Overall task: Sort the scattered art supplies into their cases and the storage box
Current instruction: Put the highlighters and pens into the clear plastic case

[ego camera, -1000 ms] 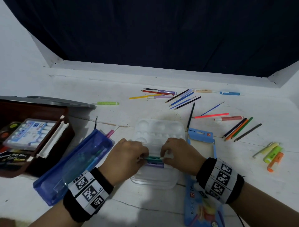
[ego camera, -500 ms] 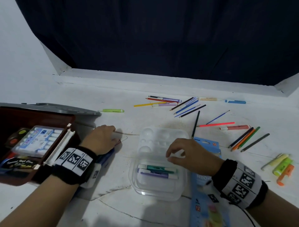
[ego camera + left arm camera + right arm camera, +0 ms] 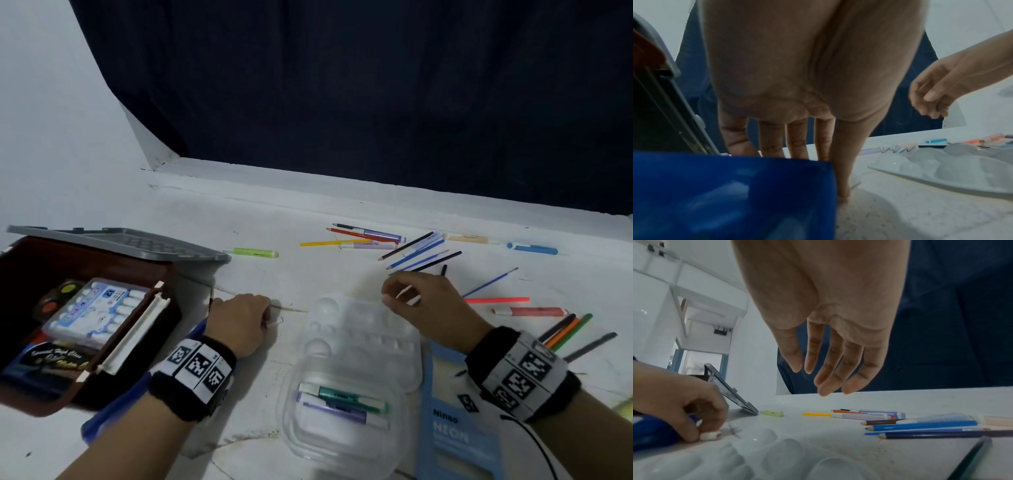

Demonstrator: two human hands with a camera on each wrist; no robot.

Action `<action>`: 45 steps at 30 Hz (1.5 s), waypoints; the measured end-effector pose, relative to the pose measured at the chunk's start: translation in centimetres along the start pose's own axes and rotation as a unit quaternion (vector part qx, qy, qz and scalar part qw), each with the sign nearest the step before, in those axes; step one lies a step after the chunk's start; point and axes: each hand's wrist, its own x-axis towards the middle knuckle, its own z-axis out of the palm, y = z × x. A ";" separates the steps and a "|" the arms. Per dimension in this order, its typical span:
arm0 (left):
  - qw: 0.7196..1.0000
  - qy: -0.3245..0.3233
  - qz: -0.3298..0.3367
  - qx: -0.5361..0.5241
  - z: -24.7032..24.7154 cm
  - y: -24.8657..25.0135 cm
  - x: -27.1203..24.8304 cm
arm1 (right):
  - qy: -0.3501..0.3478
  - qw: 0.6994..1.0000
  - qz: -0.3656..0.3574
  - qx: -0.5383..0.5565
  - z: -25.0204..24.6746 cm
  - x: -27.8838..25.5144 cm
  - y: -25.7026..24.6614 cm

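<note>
My left hand [image 3: 246,315] is by the far end of the blue pencil case [image 3: 731,194], next to the open storage box [image 3: 164,308]. Its fingertips [image 3: 701,433] pinch a pink-and-white marker [image 3: 710,435] lying on the table. My right hand [image 3: 404,298] hovers over the far part of the clear plastic tray [image 3: 363,346], fingers relaxed and holding nothing [image 3: 818,378]. A teal marker [image 3: 346,395] and a purple marker [image 3: 339,411] lie side by side in the tray's near compartment. Most of the blue case is hidden under my left arm.
Loose coloured pencils [image 3: 414,250] and markers are spread across the far right of the table. A green highlighter [image 3: 253,253] lies beside the box's grey lid [image 3: 120,240]. A blue "Neon" card sleeve [image 3: 452,431] sits right of the tray. The box holds a marker set [image 3: 92,311].
Both hands let go of the teal and purple markers in the tray. My left hand moved left to the blue case's end; my right hand rose toward the tray's far side.
</note>
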 end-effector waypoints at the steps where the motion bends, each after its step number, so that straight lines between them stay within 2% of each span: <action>1: 1.000 0.007 0.003 -0.011 0.1 0.0 -0.1 | 0.009 1.000 0.001 -0.013 -0.1 0.9 0.6; 5: 0.992 0.057 0.045 -0.099 0.0 -0.2 -0.5 | 0.026 0.996 -0.015 -0.083 -0.6 5.1 2.9; 9: 0.956 0.130 0.108 -0.240 -1.4 -0.2 -1.2 | 0.000 0.989 -0.007 -0.149 -1.1 9.6 4.9; 11: 0.921 0.172 0.117 -0.330 -2.4 0.5 -1.6 | -0.028 0.982 0.012 -0.184 -1.0 11.6 5.7; 13: 0.881 0.188 0.104 -0.422 -3.7 1.4 -2.2 | -0.065 0.972 0.024 -0.223 -0.7 13.3 6.4; 18: 0.759 0.250 0.075 -0.597 -5.9 2.8 -3.3 | -0.122 0.927 0.033 -0.352 0.4 16.1 7.2; 22: 0.683 0.268 0.055 -0.678 -6.2 3.3 -3.9 | -0.114 0.901 0.010 -0.419 1.4 16.3 6.6; 24: 0.664 0.254 0.045 -0.702 -6.0 3.4 -4.4 | -0.106 0.896 0.003 -0.430 1.8 16.0 6.1; 27: 0.658 0.226 0.003 -0.718 -5.5 3.4 -5.1 | -0.096 0.899 0.002 -0.427 1.9 15.2 5.6; 29: 0.672 0.196 -0.015 -0.713 -4.8 3.0 -5.7 | -0.082 0.906 -0.001 -0.416 1.8 14.7 5.4; 32: 0.706 0.136 -0.022 -0.694 -4.3 2.2 -7.1 | -0.050 0.923 0.001 -0.382 1.3 13.6 4.4; 36: 0.784 0.076 0.040 -0.615 -3.9 1.0 -8.9 | -0.001 0.965 -0.022 -0.260 -0.1 10.6 1.8; 38: 0.800 0.069 0.050 -0.594 -3.7 0.6 -9.5 | 0.017 0.980 -0.045 -0.193 -0.6 8.3 0.5; 41: 0.797 0.081 0.057 -0.596 -3.5 0.4 -10.4 | 0.056 0.989 -0.082 -0.107 -0.5 4.0 -1.4; 45: 0.827 0.131 0.094 -0.539 -3.8 -0.1 -11.6 | 0.071 0.995 -0.072 -0.012 1.1 -1.9 -2.5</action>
